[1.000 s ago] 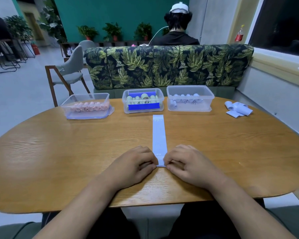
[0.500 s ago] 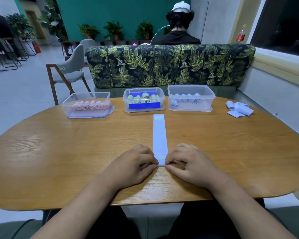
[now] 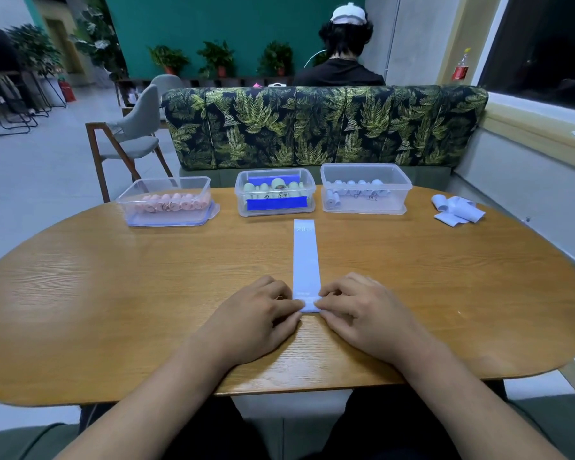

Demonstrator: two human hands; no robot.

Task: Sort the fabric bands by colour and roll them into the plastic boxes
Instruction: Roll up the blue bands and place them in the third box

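While both hands pinch its near end, the pale blue fabric band (image 3: 305,260) lies flat and straight on the wooden counter (image 3: 113,293), pointing away toward the boxes. Left hand (image 3: 258,322) and right hand (image 3: 359,315): fingertips closed on the band's near edge, one per corner, knuckles curled, hands almost touching. Three clear plastic boxes along the far edge: pink rolls box (image 3: 166,202) left, green rolls box (image 3: 275,192) middle with blue strips, pale blue rolls box (image 3: 365,189) right. Loose pile of pale blue bands (image 3: 457,210) sits on the counter right of that, well apart from the hands.
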